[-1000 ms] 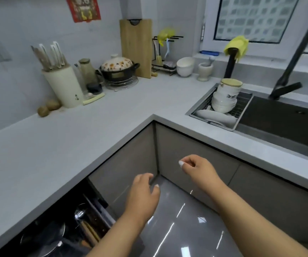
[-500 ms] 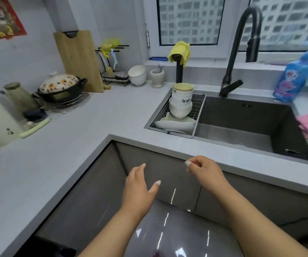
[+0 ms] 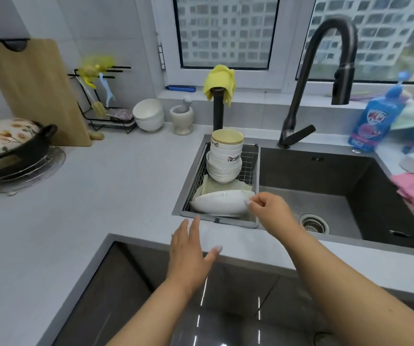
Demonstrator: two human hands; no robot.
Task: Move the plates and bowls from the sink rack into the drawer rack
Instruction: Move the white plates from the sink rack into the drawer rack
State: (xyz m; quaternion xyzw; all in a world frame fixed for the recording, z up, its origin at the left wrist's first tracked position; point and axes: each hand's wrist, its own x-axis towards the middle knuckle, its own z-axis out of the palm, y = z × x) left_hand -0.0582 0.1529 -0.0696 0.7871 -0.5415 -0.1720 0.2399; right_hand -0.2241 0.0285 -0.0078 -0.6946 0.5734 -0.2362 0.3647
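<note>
nearest to me my left hand [image 3: 189, 255] hovers over the near edge of the countertop [image 3: 81, 196], fingers straight and spread, thumb out to the right, holding nothing. a little farther and to the right, my right hand [image 3: 269, 212] is at the near right corner of the sink rack [image 3: 255, 171], fingers loosely curled with the fingertips [image 3: 248, 203] right at the right end of the white plates [image 3: 219, 202]; whether they actually touch the rim i cannot tell, and nothing is pinched. the plates lie tilted at the near end of the rack, on a pale cloth [image 3: 209, 187]. just behind them a stack of bowls [image 3: 224, 161] stands upright, topped by a bowl with a yellowish rim, and looks tall enough to tip if bumped. the drawer rack is not in view; only a dark cabinet front [image 3: 131, 278] shows below the counter. i judge the step in hand to be the first pick, and nothing has been moved out yet. to do it well i would get the right fingers under the plates' right edge, bring the left hand in on the left edge, and lift toward me and upward, away from the bowls. farther off stand the black faucet [image 3: 325, 71] and the empty basin [image 3: 325, 191].
</note>
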